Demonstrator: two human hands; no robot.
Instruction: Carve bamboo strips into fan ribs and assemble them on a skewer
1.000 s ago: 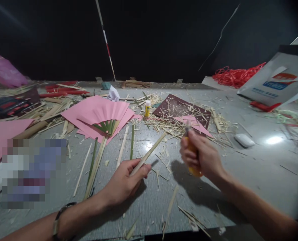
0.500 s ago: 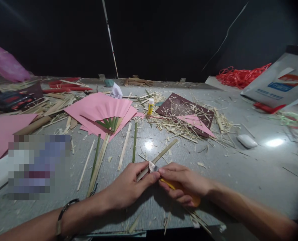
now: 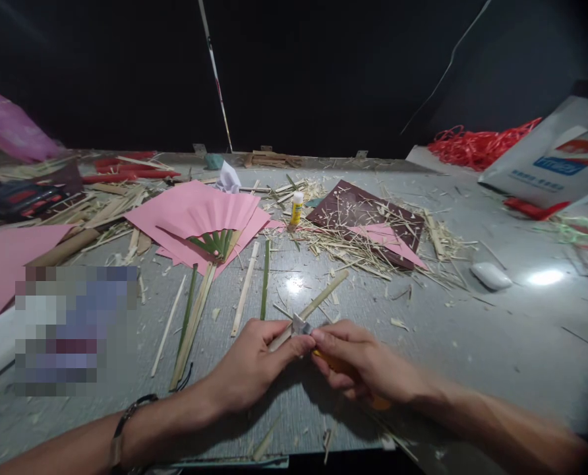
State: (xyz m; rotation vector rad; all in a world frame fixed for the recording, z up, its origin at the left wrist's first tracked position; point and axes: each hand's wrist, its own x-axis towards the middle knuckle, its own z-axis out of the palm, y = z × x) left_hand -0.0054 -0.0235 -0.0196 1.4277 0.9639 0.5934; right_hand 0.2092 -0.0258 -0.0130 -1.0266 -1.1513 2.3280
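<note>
My left hand (image 3: pixel 262 359) is closed round a bamboo strip (image 3: pixel 324 293), which points away from me to the upper right. In my right hand (image 3: pixel 358 359) is a yellow utility knife (image 3: pixel 336 363); its short blade (image 3: pixel 301 326) lies against the strip by my left thumb. My left thumb reaches the blade's near side, close to the right thumb. Left of my hands lies a pink paper fan (image 3: pixel 212 221) with green bamboo ribs, its long sticks (image 3: pixel 195 323) toward me. Loose strips, one pale (image 3: pixel 245 290) and one green (image 3: pixel 265 280), lie between the fan and my hands.
A yellow glue stick (image 3: pixel 296 210) stands behind my hands. Bamboo shavings cover a dark brown sheet (image 3: pixel 363 211) with pink paper on it. A white computer mouse (image 3: pixel 490 276), red plastic string (image 3: pixel 476 148) and a printed bag (image 3: pixel 556 155) are at right. A cordless tool (image 3: pixel 24 198) lies at left.
The knife blade has tilted and turned slightly on the strip, and my right hand has rolled a little, hiding more of the handle. Both hands keep their hold.
</note>
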